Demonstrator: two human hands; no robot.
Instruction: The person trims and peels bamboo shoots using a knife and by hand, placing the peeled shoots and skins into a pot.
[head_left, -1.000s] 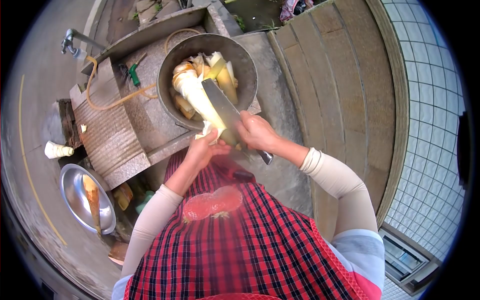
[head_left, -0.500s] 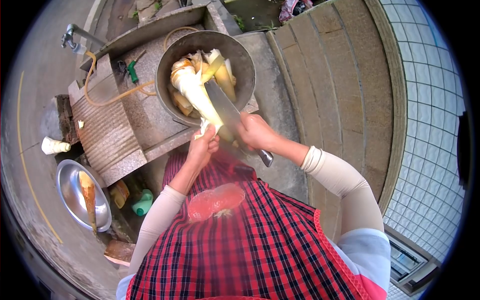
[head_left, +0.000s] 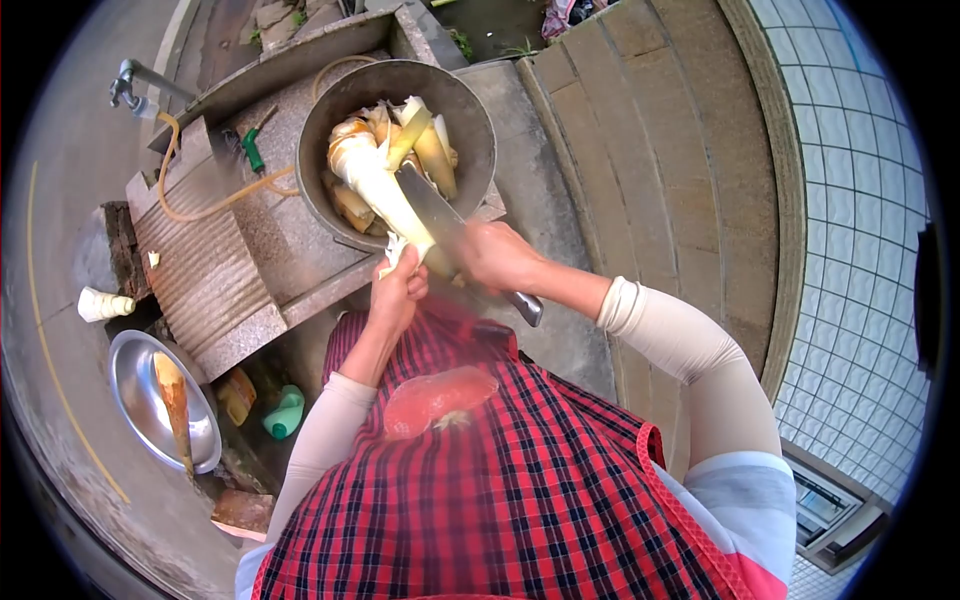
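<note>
My left hand [head_left: 400, 290] is closed round the narrow near end of a pale, peeled bamboo shoot [head_left: 378, 190]. The shoot slants over the near rim of a deep grey pot [head_left: 480, 110], its thick brown-tinged end inside. My right hand [head_left: 500, 255] grips a broad-bladed cleaver [head_left: 428, 202], its blade lying along the right side of the shoot. The butt of the handle sticks out below the hand. Peeled sheaths [head_left: 437, 165] and other pieces lie inside the pot.
The pot stands on a stone washing sink [head_left: 285, 215] with a ridged slab, a tap [head_left: 125, 85] and a hose [head_left: 165, 180]. At left are a metal basin [head_left: 125, 390] holding a brown-tipped shoot [head_left: 172, 400], a pale shoot [head_left: 103, 305] and a green bottle [head_left: 285, 412]. Steps [head_left: 660, 150] rise at right.
The view has shifted slightly, so the pot and sink appear further left. The cleaver stays against the shoot, and both hands keep their holds.
</note>
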